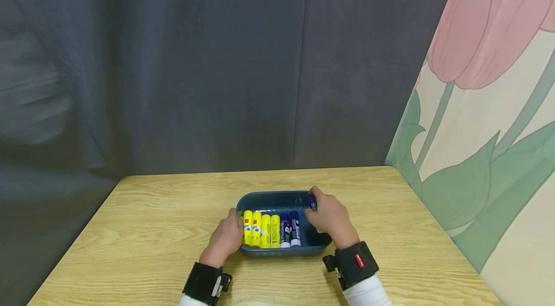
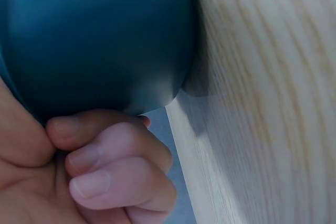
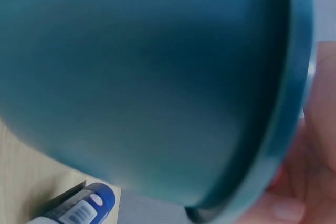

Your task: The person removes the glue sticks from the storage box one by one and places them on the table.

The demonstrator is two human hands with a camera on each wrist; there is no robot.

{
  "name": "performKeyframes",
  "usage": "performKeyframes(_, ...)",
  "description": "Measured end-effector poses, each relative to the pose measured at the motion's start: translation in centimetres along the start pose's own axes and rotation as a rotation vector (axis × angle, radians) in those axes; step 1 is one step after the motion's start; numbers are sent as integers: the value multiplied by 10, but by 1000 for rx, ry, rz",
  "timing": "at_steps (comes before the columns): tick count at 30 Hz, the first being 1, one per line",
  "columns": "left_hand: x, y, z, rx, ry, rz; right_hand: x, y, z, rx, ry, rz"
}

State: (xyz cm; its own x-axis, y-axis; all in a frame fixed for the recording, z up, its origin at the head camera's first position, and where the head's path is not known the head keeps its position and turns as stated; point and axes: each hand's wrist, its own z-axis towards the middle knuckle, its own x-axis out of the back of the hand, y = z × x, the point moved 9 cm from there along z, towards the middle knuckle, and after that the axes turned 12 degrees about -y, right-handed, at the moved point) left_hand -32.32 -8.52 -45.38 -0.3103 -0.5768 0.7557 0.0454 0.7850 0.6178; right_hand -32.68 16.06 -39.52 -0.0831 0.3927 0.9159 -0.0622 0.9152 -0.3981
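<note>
A dark teal tray (image 1: 286, 251) stands on the table with a row of glue sticks inside. Yellow ones (image 1: 265, 231) lie at the left, followed by two dark blue ones with white ends (image 1: 290, 230). My left hand (image 1: 227, 234) grips the tray's left end. In the left wrist view its fingers (image 2: 123, 184) curl against the outer wall. Over the tray's right end, my right hand (image 1: 330, 215) holds a dark blue glue stick (image 1: 312, 202), mostly hidden by the hand. The right wrist view has the rim covering part of those fingers.
Another blue-topped glue stick (image 3: 86, 208) shows past the tray's outer wall in the right wrist view, close to the table. The wooden table (image 1: 151, 243) reaches back to a dark grey curtain (image 1: 217, 79). At the right is a wall with painted tulips (image 1: 485, 26).
</note>
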Motion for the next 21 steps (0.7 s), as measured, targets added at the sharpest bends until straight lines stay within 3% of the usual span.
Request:
performKeyframes(12,-2,-1,1,-10,2,-16,-8,10,3,-12,-51,87)
performKeyframes(21,0,1,-1,-22,17,-12,-7,10,4,-3,-57,92)
